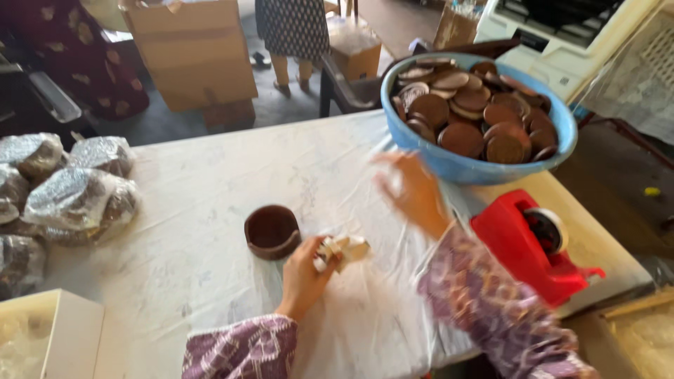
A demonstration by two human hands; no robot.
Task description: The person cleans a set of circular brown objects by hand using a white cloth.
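Right of the small brown clay cup [272,231] on the white plastic-covered table [210,182], left hand [303,275] pinches a crumpled whitish wad [342,250], apparently paper, fingers closed on it. Right hand [411,189] is blurred, fingers spread, holding nothing, up beyond the cup toward the blue plastic basin [463,165] of brown clay discs [472,112]. Red tape dispenser [537,245] sits right of the cup; foil-wrapped bundles [67,193] are stacked left.

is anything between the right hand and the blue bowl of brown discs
Nothing visible. The right hand is raised, blurred, just below the blue bowl; only bare table cover lies between them.
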